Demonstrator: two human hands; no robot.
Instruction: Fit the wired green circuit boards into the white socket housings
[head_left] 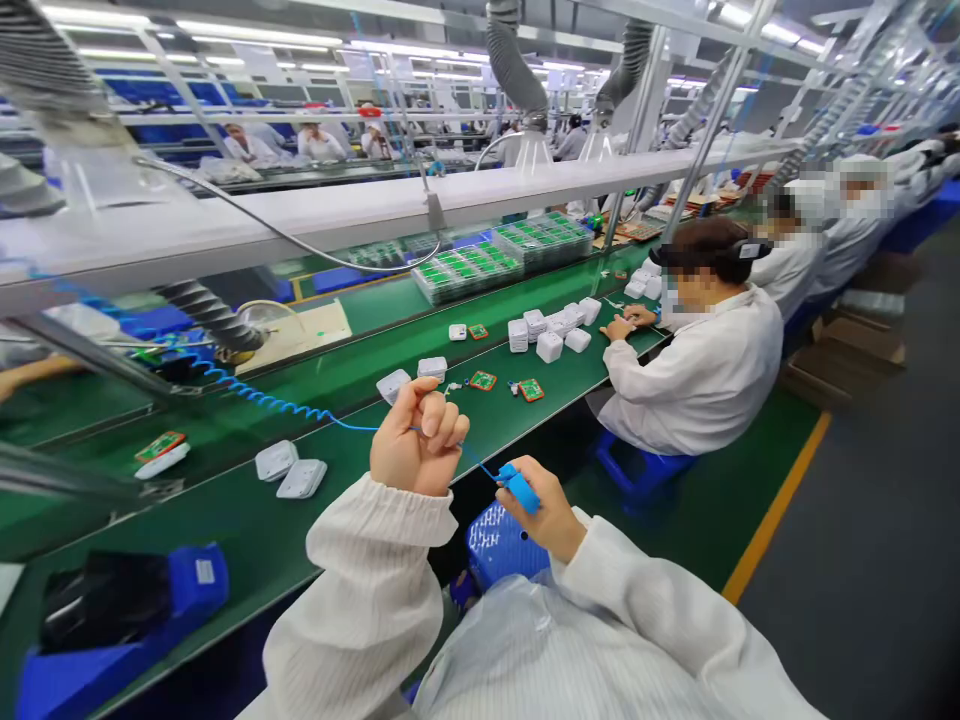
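My left hand (421,435) is raised over the near edge of the green bench, its fingers curled round the thin straight part of a blue coiled cord (259,393). That cord runs on to a blue anti-static wrist strap (520,488), which my right hand (546,505) grips between thumb and fingers. Behind my left hand lie white square plastic housings (393,385). Two green circuit boards with orange edges, one of them a board (531,389) with a small part beside it, rest to the right of those housings.
A co-worker in white (697,370) sits at the bench on the right, near a pile of white housings (551,340). Trays of green boards (469,270) stand behind. A blue stool (502,545) is below my hands; a blue bin (199,585) sits at left.
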